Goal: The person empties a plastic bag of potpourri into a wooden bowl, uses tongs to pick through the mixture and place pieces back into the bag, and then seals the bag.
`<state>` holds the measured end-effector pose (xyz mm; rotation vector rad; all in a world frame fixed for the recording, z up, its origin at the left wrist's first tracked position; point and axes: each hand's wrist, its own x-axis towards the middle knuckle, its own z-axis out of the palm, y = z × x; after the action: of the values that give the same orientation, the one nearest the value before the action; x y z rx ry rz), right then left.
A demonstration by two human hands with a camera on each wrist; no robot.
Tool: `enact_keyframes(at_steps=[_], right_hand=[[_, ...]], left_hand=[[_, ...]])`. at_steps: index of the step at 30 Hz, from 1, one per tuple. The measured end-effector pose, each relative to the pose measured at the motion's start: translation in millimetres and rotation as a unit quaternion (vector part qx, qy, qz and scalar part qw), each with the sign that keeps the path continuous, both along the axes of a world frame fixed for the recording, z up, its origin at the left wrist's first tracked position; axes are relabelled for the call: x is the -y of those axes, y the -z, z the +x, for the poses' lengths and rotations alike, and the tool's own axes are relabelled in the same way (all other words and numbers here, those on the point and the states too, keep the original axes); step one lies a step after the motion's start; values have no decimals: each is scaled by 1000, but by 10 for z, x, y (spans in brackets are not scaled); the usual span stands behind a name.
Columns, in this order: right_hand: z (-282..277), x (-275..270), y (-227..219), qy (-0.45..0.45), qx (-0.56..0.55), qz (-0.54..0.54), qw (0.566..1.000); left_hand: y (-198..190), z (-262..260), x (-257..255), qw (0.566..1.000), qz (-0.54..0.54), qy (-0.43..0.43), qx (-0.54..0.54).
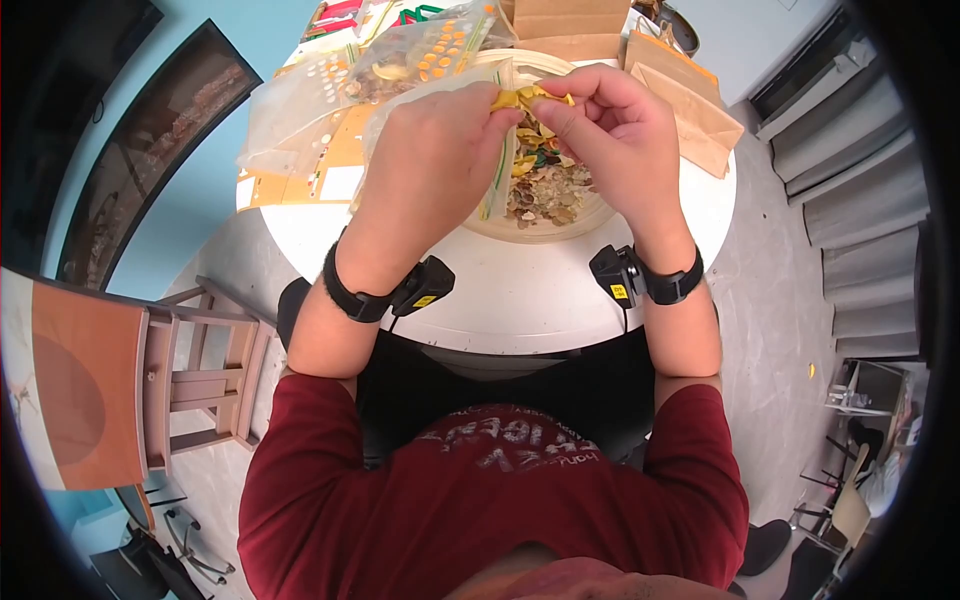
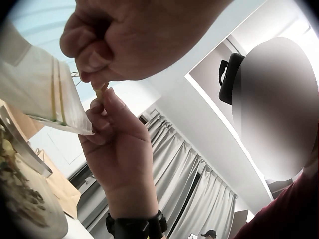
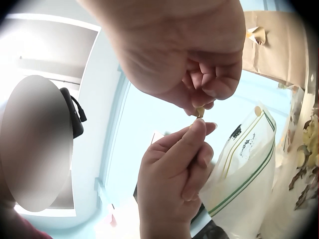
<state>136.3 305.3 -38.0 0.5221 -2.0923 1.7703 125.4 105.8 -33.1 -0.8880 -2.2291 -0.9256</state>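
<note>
Above a round pale basin (image 1: 530, 236), both hands meet at a small twisted yellow strip (image 1: 525, 97). My left hand (image 1: 440, 150) pinches its left end between thumb and finger. The other end is pinched by my right hand (image 1: 630, 130), its remaining fingers curled loosely. Beside the left fingers, a clear zip bag (image 3: 244, 164) with green and yellow seal lines stands with its mouth edge over the basin. Inside the basin lies a heap of dried flakes and petals (image 1: 555, 195), brown, yellow and green, partly hidden by the hands.
Bags with orange dots (image 1: 440, 50) and white dots (image 1: 320, 80) lie at the back left of the round white table (image 1: 480, 300). Brown paper bags (image 1: 680, 110) stand at the back right. A wooden chair (image 1: 205, 370) is to the left, grey curtains (image 1: 860, 220) to the right.
</note>
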Motion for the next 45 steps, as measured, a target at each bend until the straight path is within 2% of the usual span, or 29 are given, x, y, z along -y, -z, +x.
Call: enact_keyframes(at_steps=[4, 7, 10, 16, 20, 23, 26, 29, 32, 38, 41, 44, 45], right_hand=[[-17, 7, 51, 32, -76, 80, 993], [63, 52, -56, 1, 42, -20, 999], [48, -9, -68, -37, 97, -48, 993], [32, -7, -24, -27, 30, -45, 998], [28, -47, -38, -35, 42, -37, 998], [67, -43, -92, -35, 70, -35, 996], [94, -46, -145, -39, 91, -35, 994], [92, -87, -148, -50, 90, -39, 994], [54, -106, -111, -71, 74, -56, 993], [26, -76, -55, -88, 50, -90, 991], [-2, -78, -36, -90, 36, -88, 991], [-10, -82, -28, -79, 25, -71, 994], [-7, -70, -28, -63, 14, -55, 996]], left_hand=[[49, -24, -18, 1000, 1, -6, -22], [57, -5, -40, 998, -17, -22, -48], [48, 11, -33, 998, -25, -22, -56], [16, 16, -16, 1000, 0, 11, -25], [3, 1, 3, 999, -13, 15, -47], [37, 5, 17, 992, -72, -21, -101], [-31, 75, 31, 992, -110, -44, -43], [-14, 33, 38, 991, -112, -27, -67], [-7, 13, 50, 996, -51, 8, -70], [-61, 36, 33, 998, 29, 50, 35], [-69, 41, 16, 995, 57, 55, 55], [-43, 23, 11, 996, 53, 54, 47], [-33, 8, 11, 998, 32, 44, 14]])
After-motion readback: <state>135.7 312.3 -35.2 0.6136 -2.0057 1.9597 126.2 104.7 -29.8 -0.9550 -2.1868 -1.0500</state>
